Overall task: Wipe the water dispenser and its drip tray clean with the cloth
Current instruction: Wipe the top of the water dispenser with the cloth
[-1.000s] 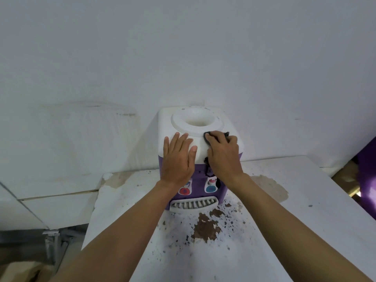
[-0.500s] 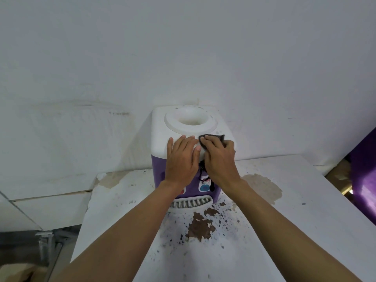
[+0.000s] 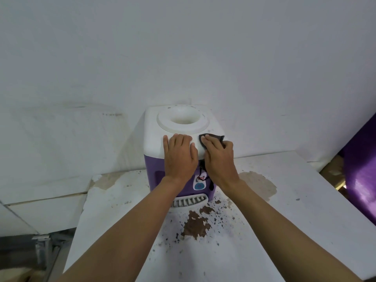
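The white-painted bench [image 3: 284, 200], chipped to brown in patches, carries the white-topped purple plastic water dispenser [image 3: 154, 137] against the wall. The left hand [image 3: 180, 157] lies flat on the top's front edge, steadying it, its grip wide and empty. The right hand [image 3: 219, 159] presses the small dark cloth [image 3: 213, 137] onto the top. Over the last 1 second it has slid from beside the bottle ring toward the front right corner, so the front strip is getting covered. Its fingers seem laid flat rather than pinching, though the thumb is hidden. The grey slatted drip tray [image 3: 189, 201] at the base probably awaits wiping
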